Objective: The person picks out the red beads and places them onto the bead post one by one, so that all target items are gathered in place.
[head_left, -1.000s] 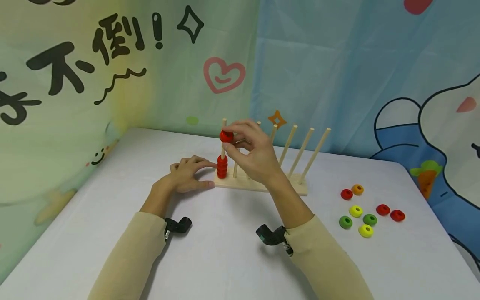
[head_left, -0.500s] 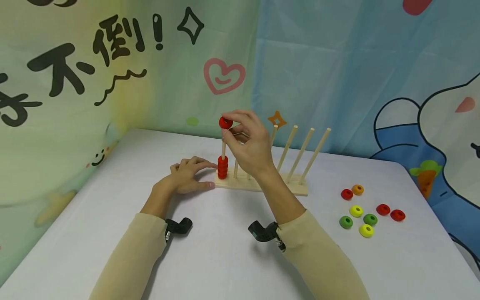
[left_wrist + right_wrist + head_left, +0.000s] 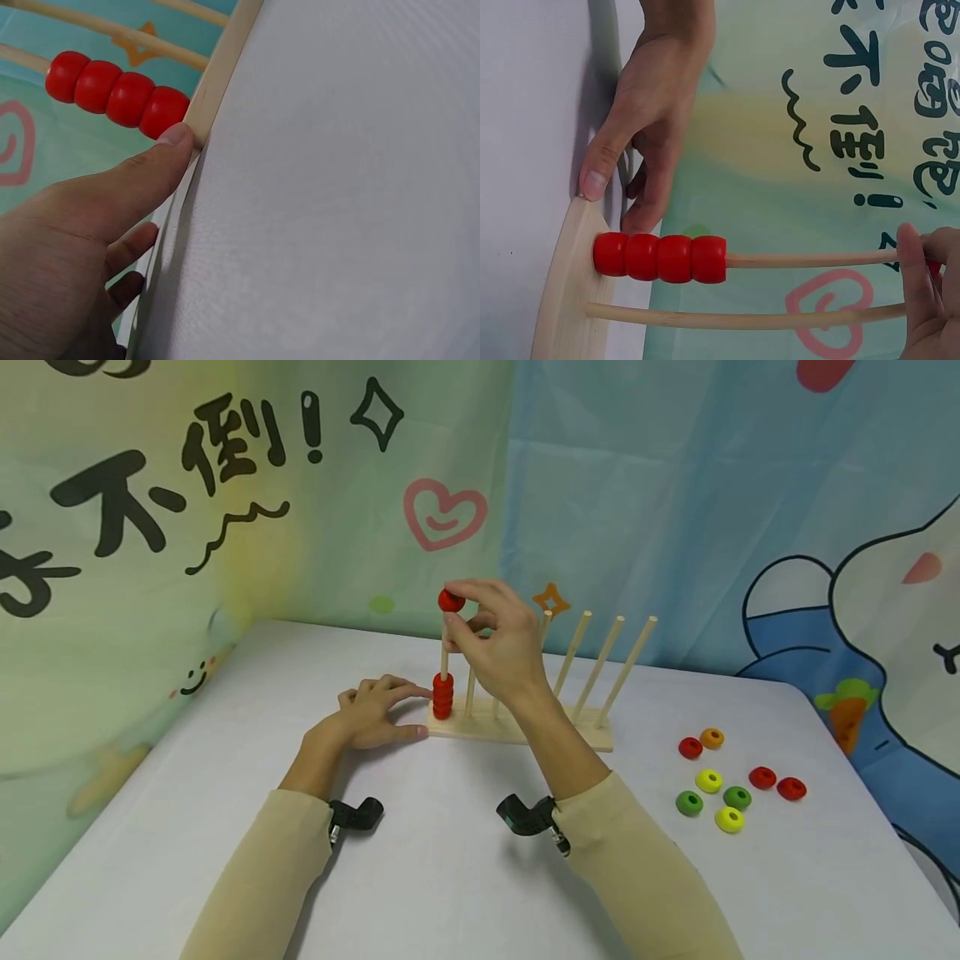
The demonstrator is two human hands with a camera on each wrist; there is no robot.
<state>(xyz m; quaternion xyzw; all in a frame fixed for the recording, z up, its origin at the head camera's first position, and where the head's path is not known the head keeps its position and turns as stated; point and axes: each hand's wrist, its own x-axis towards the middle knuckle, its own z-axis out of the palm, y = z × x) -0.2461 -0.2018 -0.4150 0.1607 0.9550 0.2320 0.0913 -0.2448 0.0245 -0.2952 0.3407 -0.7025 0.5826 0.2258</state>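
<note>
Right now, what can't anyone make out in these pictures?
Head view: most of the third slim, pale wooden peg from the left, behind the right grip.
Right wrist view: most of the held round, glossy red bead, behind that grip.
Left wrist view: the free end of the first peg, bearing four stacked red beads, cut off by the left edge.
</note>
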